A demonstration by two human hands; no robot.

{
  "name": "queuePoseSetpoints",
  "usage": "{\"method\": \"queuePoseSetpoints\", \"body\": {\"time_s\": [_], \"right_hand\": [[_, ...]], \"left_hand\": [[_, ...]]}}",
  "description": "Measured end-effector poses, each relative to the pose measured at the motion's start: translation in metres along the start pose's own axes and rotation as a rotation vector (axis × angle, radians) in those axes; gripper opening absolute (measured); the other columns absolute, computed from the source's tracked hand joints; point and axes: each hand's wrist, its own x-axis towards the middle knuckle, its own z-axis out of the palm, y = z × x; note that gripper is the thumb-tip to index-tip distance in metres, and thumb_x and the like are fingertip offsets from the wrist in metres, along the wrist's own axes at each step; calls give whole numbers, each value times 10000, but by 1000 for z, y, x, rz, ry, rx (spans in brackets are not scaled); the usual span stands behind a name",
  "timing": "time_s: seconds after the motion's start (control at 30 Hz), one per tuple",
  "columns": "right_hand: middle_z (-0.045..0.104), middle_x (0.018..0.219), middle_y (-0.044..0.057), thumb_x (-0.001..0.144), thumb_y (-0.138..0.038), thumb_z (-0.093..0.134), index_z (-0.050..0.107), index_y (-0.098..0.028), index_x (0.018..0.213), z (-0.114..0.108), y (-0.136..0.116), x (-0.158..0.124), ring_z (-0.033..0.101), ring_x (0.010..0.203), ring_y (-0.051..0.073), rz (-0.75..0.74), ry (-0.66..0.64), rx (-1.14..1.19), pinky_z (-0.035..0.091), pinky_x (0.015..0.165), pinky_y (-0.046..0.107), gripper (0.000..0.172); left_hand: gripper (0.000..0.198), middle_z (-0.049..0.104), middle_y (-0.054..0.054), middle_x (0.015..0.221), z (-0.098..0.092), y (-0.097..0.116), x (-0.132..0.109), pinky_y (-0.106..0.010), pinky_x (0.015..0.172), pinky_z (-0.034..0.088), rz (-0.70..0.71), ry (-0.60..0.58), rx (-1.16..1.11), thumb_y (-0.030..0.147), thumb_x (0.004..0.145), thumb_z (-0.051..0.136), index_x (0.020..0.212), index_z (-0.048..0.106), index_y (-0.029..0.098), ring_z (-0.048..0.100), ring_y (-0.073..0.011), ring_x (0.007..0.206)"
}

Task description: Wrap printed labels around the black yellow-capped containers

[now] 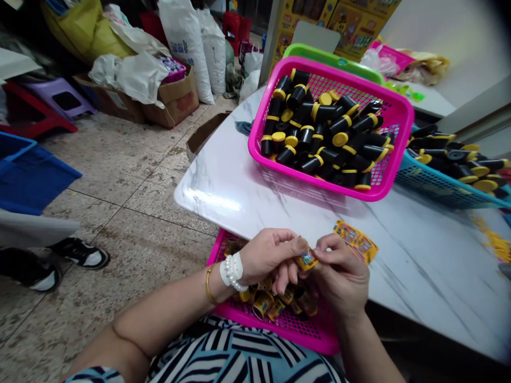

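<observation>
Yellow-labelled canister (307, 260): between both hands, above the lower pink basket (319, 340);
Left hand (271, 254): thumb and fingers pinching the canister;
Right hand (344, 270): fingertips pinching its right side;
Sticker sheet (359, 243): just beyond the right hand, over the marble-patterned table (423, 260);
Upper pink basket (319, 187): on the table; black canisters (305, 136) inside

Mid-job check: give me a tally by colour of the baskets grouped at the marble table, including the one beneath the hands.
Pink: 2, the high basket and the low basket
Green: 1, the green basket, mostly hidden, rim showing
Light blue: 1, the light-blue basket, cut off by the picture's edge
Total: 4
</observation>
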Motion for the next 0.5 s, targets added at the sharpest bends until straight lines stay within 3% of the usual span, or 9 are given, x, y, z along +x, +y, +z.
{"method": "queuePoseSetpoints", "body": {"time_s": [0.13, 0.23, 0.3, 0.37, 0.43, 0.5], "right_hand": [[638, 995, 34, 854, -120, 754, 788, -355, 1104, 6, -3, -8, 688, 881, 156, -48, -63, -249, 598, 682, 255, 345], [651, 1042, 45, 866, -159, 752, 778, -336, 1136, 0, -7, -7, 695, 771, 136, -82, -173, -353, 584, 633, 251, 323], [687, 1040, 52, 873, -213, 752, 777, -301, 1133, -15, -8, -1, 686, 707, 133, -104, -201, -445, 560, 580, 251, 275], [726, 987, 49, 891, -250, 734, 784, -271, 1095, -38, -5, 8, 678, 700, 144, -137, -78, -633, 538, 574, 265, 212], [736, 950, 57, 909, -289, 712, 796, -241, 1058, -64, 0, 18, 673, 741, 169, -163, 156, -905, 536, 632, 303, 177], [723, 946, 79, 909, -359, 705, 809, -218, 1052, -88, 9, 26, 654, 797, 209, -164, 271, -1176, 531, 698, 359, 226]], "left_hand": [[556, 618, 22, 480, 0, -11, -4, -143, 267, 301, -4, 109, 4, 714, 818, 647, 817, 532, 170, 502, -92, 278], [579, 615, 20, 482, -1, -12, -12, -161, 275, 296, -84, 134, 117, 767, 867, 502, 882, 520, 188, 498, -110, 282], [544, 594, 41, 484, -3, -9, -19, -188, 296, 314, -117, 182, 327, 726, 893, 494, 964, 542, 190, 498, -126, 295], [444, 576, 54, 495, -5, -6, -25, -213, 380, 365, -26, 268, 673, 596, 894, 605, 1041, 599, 177, 536, -135, 364], [424, 585, 48, 506, -5, -4, -29, -243, 487, 408, 103, 314, 980, 488, 865, 698, 1131, 647, 162, 577, -150, 452], [484, 612, 33, 516, -4, -2, -28, -266, 543, 420, 170, 311, 1125, 462, 857, 719, 1217, 653, 145, 588, -162, 491]]}}
